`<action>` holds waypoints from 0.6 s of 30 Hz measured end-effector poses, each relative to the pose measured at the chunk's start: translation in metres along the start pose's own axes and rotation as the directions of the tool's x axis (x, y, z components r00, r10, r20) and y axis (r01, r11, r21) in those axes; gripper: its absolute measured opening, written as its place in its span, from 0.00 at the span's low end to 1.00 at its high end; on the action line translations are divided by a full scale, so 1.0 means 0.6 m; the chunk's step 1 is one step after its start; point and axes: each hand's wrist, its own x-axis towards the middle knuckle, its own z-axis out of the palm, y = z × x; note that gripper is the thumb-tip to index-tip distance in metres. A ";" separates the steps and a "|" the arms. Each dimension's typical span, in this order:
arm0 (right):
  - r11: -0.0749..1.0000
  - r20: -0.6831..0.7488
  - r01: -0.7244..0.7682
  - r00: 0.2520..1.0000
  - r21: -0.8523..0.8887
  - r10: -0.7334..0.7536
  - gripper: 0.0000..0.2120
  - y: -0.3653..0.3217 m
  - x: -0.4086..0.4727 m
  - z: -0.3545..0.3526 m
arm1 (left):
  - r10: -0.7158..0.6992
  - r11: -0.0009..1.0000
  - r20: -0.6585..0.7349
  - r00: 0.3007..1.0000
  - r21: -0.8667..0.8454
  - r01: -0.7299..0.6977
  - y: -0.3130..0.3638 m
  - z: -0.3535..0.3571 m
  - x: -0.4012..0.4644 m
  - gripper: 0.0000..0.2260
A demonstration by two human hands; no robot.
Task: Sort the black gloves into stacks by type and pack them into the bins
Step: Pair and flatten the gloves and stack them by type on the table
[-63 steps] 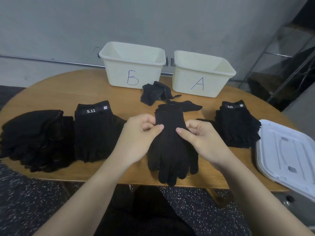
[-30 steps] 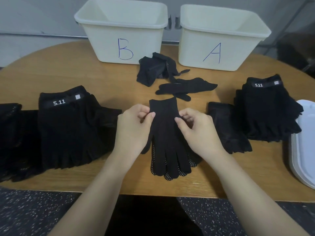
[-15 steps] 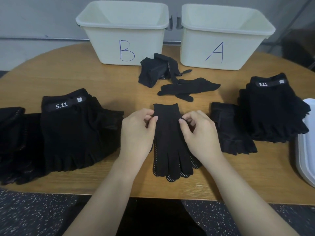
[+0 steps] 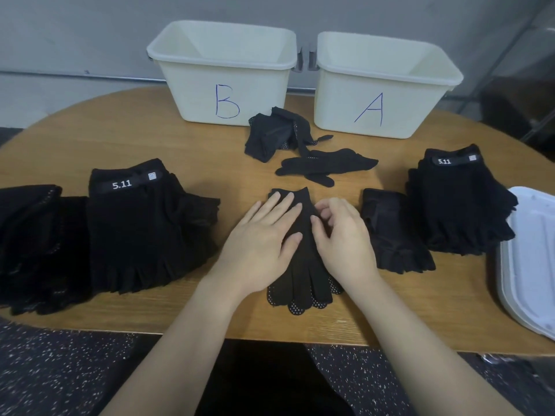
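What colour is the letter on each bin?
Blue, handwritten on both bin B and bin A; head view.

Two cream plastic bins stand at the far side of the table: one marked B (image 4: 222, 76) on the left, one marked A (image 4: 381, 85) on the right. Two stacks of black fingerless gloves carry a 5.11 label, one at the left (image 4: 144, 229) and one at the right (image 4: 456, 202). One heap of black dotted gloves (image 4: 33, 244) lies at the far left. One white plastic lid (image 4: 531, 259) lies at the right edge. Two bare hands are in view, left (image 4: 264, 241) and right (image 4: 342, 235).
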 end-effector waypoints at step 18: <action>0.837 0.591 0.522 0.732 -0.164 -0.340 0.25 0.030 -0.128 -0.110 | 0.007 0.997 0.158 0.987 0.072 -0.019 -0.011 -0.003 0.009 0.29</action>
